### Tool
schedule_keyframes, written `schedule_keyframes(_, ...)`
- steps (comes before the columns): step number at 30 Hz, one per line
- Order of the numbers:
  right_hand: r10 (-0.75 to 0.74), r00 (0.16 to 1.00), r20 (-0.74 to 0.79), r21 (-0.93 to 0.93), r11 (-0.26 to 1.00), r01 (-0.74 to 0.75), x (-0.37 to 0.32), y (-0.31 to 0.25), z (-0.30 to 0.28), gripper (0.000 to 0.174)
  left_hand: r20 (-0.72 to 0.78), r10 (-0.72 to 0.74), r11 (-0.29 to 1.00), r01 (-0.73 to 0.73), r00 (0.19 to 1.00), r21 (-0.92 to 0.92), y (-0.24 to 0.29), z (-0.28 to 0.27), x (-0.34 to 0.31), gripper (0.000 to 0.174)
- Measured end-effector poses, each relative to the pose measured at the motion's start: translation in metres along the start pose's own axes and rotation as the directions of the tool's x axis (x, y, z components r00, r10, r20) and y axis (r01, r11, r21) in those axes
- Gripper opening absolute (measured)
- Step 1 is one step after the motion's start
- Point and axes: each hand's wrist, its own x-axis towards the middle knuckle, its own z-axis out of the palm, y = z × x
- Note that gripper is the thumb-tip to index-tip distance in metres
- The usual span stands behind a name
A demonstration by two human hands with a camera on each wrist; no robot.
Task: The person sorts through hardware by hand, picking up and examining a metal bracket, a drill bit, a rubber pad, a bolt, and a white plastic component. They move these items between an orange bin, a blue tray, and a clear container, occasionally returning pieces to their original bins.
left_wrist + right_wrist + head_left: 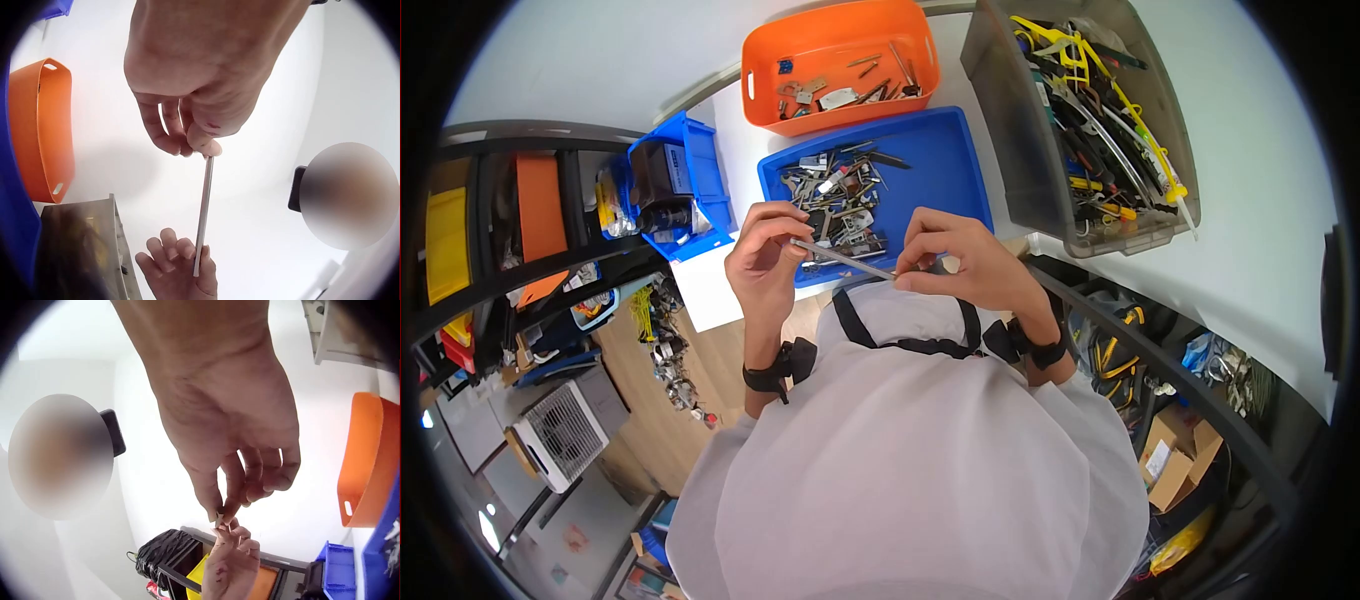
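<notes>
A slim, straight grey bar (845, 260) spans the gap between both hands, over the near side of a blue tray (945, 170). My left hand (765, 260) pinches one end between thumb and fingertips. At the opposite end, the thumb and index finger of my right hand (965, 262) grip it. From the left wrist view, the bar (204, 215) runs straight from the left fingertips to the right hand (178, 269). Its end looks notched in the right wrist view, where the fingers hide most of its length. Loose metal parts (840, 195) are heaped in the tray.
Behind the tray stands an orange bin (840, 118) with a few metal pieces. A grey translucent bin (1020, 170) of hand tools is at the right. Blue bins (705, 165) and a black shelf rack (500, 290) are at the left.
</notes>
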Motion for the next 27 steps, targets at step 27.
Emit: schedule_keyframes(27, -0.082, 0.556, -0.827, -0.454, 0.68, -0.576, -0.173, 0.064, -0.115, 0.02, 0.17, -0.313, 0.933, 0.269, 0.934, 0.24, 0.002, 0.108, 0.005, 0.025)
